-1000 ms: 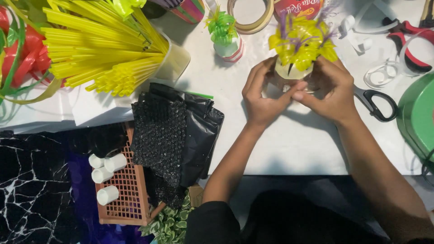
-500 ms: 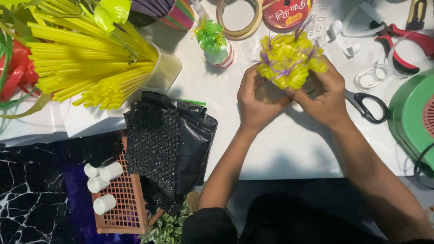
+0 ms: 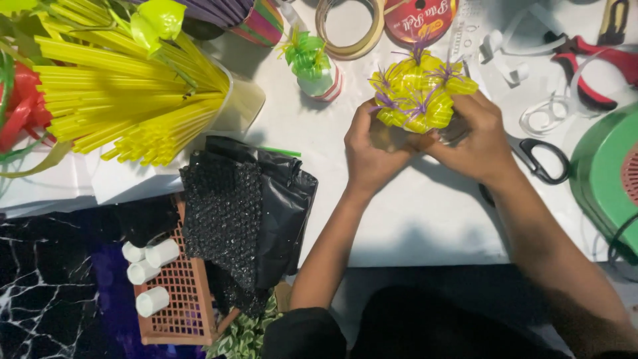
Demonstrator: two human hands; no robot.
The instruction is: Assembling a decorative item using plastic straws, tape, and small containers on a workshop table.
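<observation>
You hold the yellow ribbon flower cluster (image 3: pixel 420 92) between both hands, just above the white tabletop (image 3: pixel 412 219) near its far edge. Your left hand (image 3: pixel 373 151) curls closed around the left underside of the cluster, thumb pressing in, and your right hand (image 3: pixel 473 138) wraps the right side with its fingers bent around the base. What sits under the yellow loops is hidden by your fingers, so I cannot tell what the base is. Gripping from both sides this way keeps the loops and the thin purple strands facing up and free rather than crushed.

A finished-looking green ribbon flower pot (image 3: pixel 314 65) stands just to the left of your hands, upright and apart from them. The black-handled scissors (image 3: pixel 539 159) lie on the table beside your right wrist, partly under it, close enough to grab. Red-handled pliers (image 3: pixel 591 66) and a ribbon roll (image 3: pixel 349 26) lie farther back. The bunch of yellow straws (image 3: pixel 126 100) fans out of a container on the left, well apart, and a black plastic bag (image 3: pixel 256 213) droops over the near table edge onto an orange mesh basket (image 3: pixel 178 302) holding small white tubes (image 3: pixel 149 269).
</observation>
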